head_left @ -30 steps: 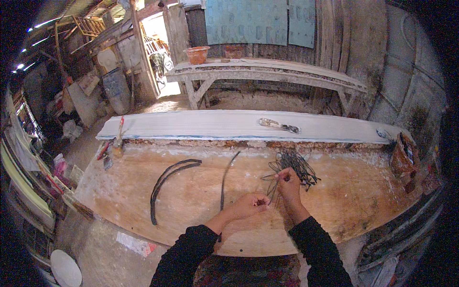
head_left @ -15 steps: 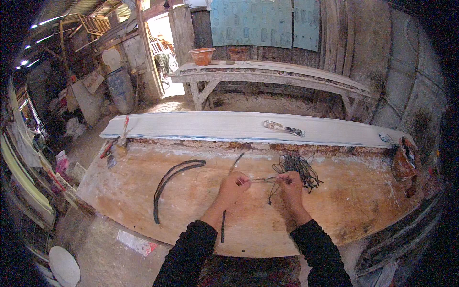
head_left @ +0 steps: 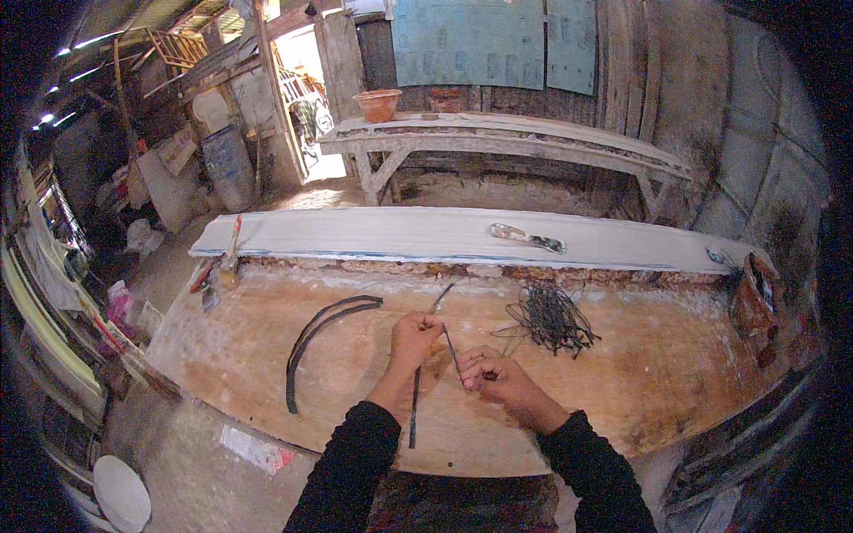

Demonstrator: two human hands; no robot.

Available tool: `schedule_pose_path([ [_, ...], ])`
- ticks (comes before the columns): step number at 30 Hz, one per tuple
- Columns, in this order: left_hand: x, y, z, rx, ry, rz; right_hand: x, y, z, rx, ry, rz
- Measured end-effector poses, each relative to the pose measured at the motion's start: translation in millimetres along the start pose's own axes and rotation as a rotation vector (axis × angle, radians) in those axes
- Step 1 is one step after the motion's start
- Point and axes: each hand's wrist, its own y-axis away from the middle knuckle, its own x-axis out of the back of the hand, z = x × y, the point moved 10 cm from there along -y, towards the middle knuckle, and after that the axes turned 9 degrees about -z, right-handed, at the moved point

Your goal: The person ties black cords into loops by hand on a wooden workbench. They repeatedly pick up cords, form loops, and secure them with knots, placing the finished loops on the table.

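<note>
A short dark cord (head_left: 452, 350) is stretched slantwise between my two hands. My left hand (head_left: 414, 342) is closed, pinching its upper end with thumb and fingertips. Lower and to the right, my right hand (head_left: 499, 384) has its fingers curled closed around the other end. Beneath my left hand and wrist runs a long dark strip (head_left: 414, 417) on the wooden tabletop (head_left: 240, 373), its middle hidden. Beyond my right hand lies a tangled heap of thin black cords (head_left: 558, 320). Two curved dark strips (head_left: 302, 342) lie together to the left.
Along the table's far side runs a white board (head_left: 373, 234) with a stained putty knife (head_left: 529, 238) on it. A brush (head_left: 233, 247) rests at the left end, and a reddish-brown container (head_left: 755, 298) at the right. Behind stands a whitish bench (head_left: 498, 135) bearing an orange bowl (head_left: 378, 106).
My right hand has come left and nearer from beside the cord heap. The cord between my hands, level before, now slants downward to the right. My left hand has shifted slightly left.
</note>
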Motion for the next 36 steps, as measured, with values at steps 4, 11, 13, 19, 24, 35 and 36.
schedule_pose_path([
  [4,-8.4,0.4,-3.1,0.008,0.032,-0.055,-1.6,-0.2,8.2,-0.032,-0.090,-0.009],
  [11,-35.2,7.3,14.8,-0.067,-0.029,-0.245,44.1,8.1,16.2,-0.025,-0.030,0.341],
  [13,-53.6,13.1,13.3,-0.103,0.020,-0.359,69.9,14.5,22.7,0.015,0.089,0.531],
  [19,-107.1,66.3,70.6,-0.328,0.007,-0.751,121.4,36.0,32.4,0.044,0.347,0.846],
  [24,-118.8,70.6,58.6,-0.299,0.136,-0.816,116.4,32.1,33.1,0.021,0.377,0.850],
  [35,-93.9,47.9,48.0,-0.145,0.056,-0.629,118.6,36.1,26.3,0.054,0.550,0.865],
  [36,-85.6,41.7,41.7,-0.118,0.061,-0.557,118.6,37.0,24.2,0.062,0.542,0.883],
])
